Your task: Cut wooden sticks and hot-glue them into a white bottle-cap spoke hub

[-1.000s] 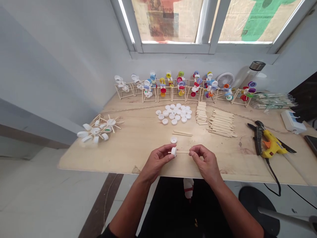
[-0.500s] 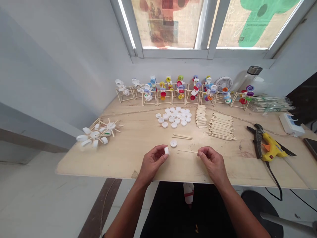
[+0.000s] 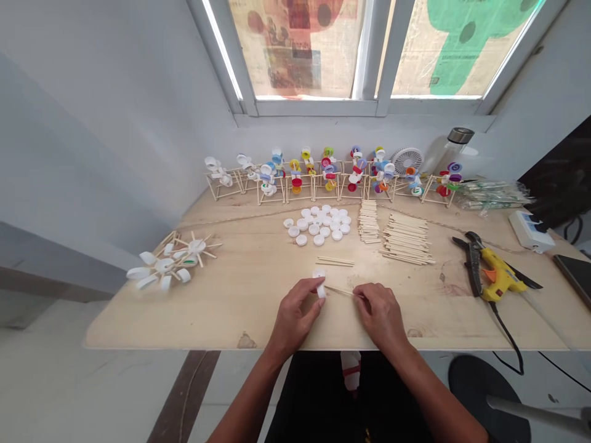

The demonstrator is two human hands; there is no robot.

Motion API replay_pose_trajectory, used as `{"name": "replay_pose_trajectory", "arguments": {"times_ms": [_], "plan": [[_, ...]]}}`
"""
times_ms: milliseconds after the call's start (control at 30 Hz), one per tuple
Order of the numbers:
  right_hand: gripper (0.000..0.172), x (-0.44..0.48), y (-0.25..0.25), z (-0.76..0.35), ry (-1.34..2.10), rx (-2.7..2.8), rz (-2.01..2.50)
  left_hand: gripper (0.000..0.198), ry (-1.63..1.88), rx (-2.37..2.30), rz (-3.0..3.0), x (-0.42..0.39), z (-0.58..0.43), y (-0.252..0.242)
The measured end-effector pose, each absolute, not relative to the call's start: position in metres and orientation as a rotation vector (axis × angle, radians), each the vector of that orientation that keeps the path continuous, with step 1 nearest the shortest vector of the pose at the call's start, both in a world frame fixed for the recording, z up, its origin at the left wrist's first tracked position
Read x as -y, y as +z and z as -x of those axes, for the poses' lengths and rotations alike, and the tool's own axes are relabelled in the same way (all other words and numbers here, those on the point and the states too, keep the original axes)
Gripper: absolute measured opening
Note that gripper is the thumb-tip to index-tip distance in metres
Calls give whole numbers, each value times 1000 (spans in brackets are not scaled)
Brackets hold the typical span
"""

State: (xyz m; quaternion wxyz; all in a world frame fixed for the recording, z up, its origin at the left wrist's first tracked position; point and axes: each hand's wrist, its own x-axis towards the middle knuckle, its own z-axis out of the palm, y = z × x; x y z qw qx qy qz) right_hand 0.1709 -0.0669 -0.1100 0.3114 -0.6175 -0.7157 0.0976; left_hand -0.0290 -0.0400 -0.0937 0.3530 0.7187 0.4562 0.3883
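From my end I see the gap closing: a half-second ago the white cap and thin stick were clearly apart, and now the stick's left tip is back at the cap, so they're placed for joining, though I can't tell if it's in. Near the table's near edge, the left hand pinches the cap, the right hand the stick's right end.
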Motion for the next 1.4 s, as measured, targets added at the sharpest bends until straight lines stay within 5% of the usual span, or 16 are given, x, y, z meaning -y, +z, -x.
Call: {"name": "replay_pose_trajectory", "arguments": {"times_ms": [533, 867, 1400], "plan": [[7, 36, -111, -131, -126, 2172, 1590, 25, 1049, -1387, -1974, 49, 31, -109], [16, 25, -109, -152, -175, 2210, 1552, 27, 1153, -1359, -2058, 43, 36, -105], [7, -17, -111, -152, -219, 2264, 1701, 26, 1035, -1196, -2529, 17, 25, -113]]}}
